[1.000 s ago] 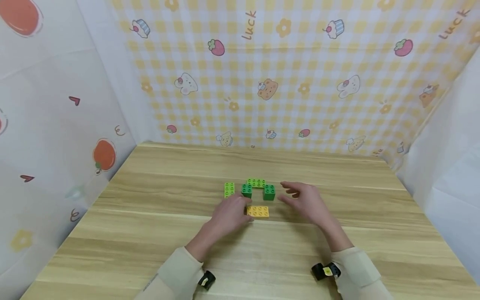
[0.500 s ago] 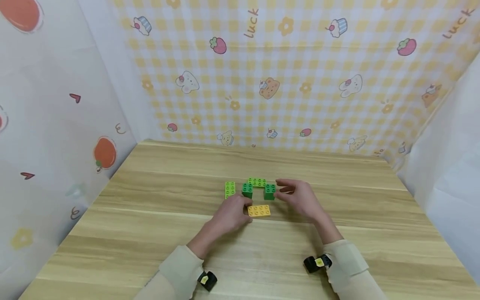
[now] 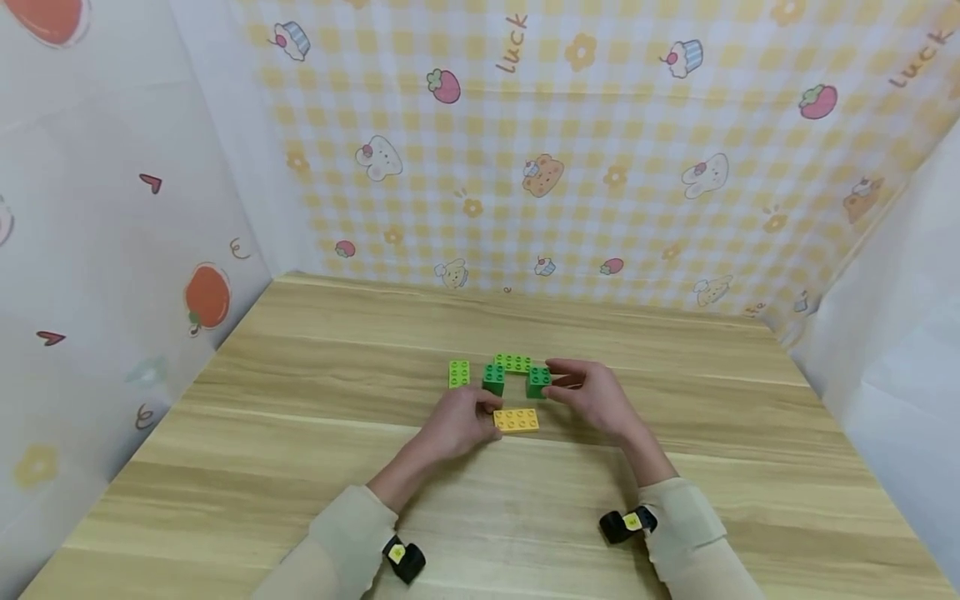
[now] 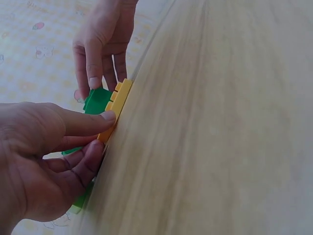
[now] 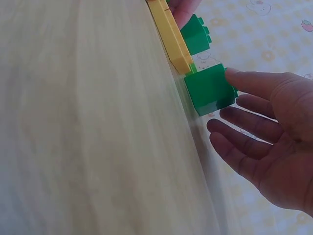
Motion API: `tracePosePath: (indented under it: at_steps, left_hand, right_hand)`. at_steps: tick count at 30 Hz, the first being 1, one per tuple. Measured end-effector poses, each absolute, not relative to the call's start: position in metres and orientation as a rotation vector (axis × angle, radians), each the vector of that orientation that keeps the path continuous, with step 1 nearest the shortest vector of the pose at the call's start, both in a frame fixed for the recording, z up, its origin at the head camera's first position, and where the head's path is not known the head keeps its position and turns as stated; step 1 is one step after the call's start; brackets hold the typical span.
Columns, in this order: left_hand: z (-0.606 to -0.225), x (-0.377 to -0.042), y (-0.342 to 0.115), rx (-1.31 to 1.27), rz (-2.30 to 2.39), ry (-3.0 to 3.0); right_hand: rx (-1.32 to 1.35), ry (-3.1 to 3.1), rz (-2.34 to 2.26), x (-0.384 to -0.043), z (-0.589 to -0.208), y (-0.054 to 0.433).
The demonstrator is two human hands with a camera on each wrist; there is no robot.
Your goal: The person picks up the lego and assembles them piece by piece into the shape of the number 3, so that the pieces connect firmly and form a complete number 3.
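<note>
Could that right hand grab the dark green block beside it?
Probably yes: the right hand has its thumb and fingers spread at the dark green block, with nothing visible between. The yellow brick lies nearer the person, off to one side.

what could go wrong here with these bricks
The left hand pinches the flat yellow rectangular plastic brick by one end, so it might twist if lifted. The right hand, close to the right boxy dark green plastic block, could nudge it. The left hand may bump the left boxy dark green plastic block beyond it.
</note>
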State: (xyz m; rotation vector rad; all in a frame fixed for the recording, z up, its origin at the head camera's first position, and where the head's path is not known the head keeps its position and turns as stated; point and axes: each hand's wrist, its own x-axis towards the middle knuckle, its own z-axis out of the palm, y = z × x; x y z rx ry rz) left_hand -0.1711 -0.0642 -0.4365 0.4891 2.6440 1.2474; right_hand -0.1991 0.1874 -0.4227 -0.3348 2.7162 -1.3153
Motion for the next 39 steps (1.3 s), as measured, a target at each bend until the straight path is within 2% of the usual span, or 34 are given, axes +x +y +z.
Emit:
tracePosePath:
  at_steps: [17,39]
  left_hand:
    - [-0.444,-0.168,-0.071,0.488,1.247,2.645]
    - [-0.434,-0.177,-0.063,0.542,1.185,2.71]
  right_hand:
    - [-0.357,2.75,-1.262,-0.199,-0.434,0.181]
    - [-0.362,2.789,-1.229,-0.207,-0.426,0.19]
